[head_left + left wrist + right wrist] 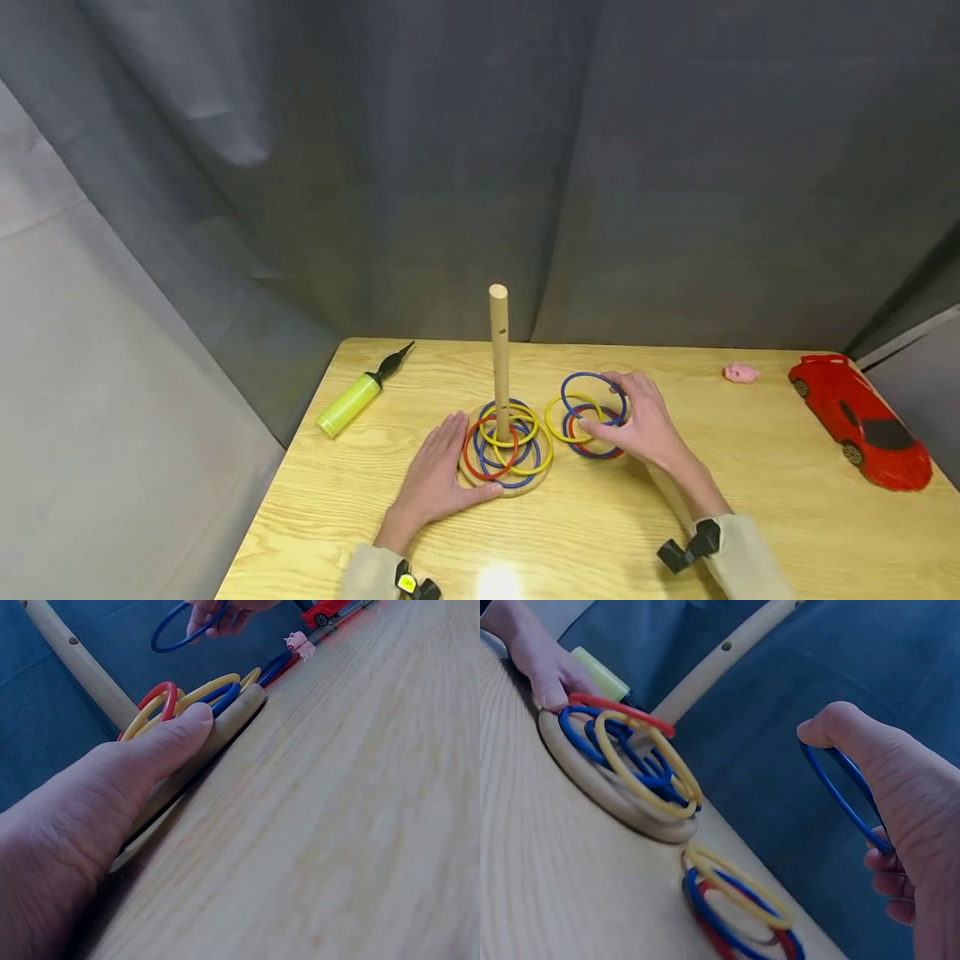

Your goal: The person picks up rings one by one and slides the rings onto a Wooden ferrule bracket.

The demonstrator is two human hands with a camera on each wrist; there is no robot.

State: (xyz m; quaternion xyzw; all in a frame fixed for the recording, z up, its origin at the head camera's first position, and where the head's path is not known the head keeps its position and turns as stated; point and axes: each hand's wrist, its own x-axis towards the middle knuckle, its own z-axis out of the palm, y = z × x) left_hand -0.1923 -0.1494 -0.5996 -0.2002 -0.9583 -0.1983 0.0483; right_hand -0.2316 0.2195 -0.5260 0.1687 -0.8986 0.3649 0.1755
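A wooden ring-toss stand, with an upright post [501,367] and a round base [247,709], stands on the table. Several red, yellow and blue rings lie around the foot of the post, overlapping one another. My left hand [435,483] rests at the base's left side, fingers straight along the far edge, thumb [180,735] on the near rim. To the right of the stand, my right hand [645,425] pinches a blue ring [831,791] between thumb and fingers, raised above the table. Beneath it lies a loose pile with a yellow ring [573,442], red and blue rings.
A green hand pump [352,404] with a black nozzle lies at the back left. Toward the back right sits a small pink pig [740,372], and beyond it a red toy car [862,421]. A dark grey curtain [675,167] hangs behind the table's far edge.
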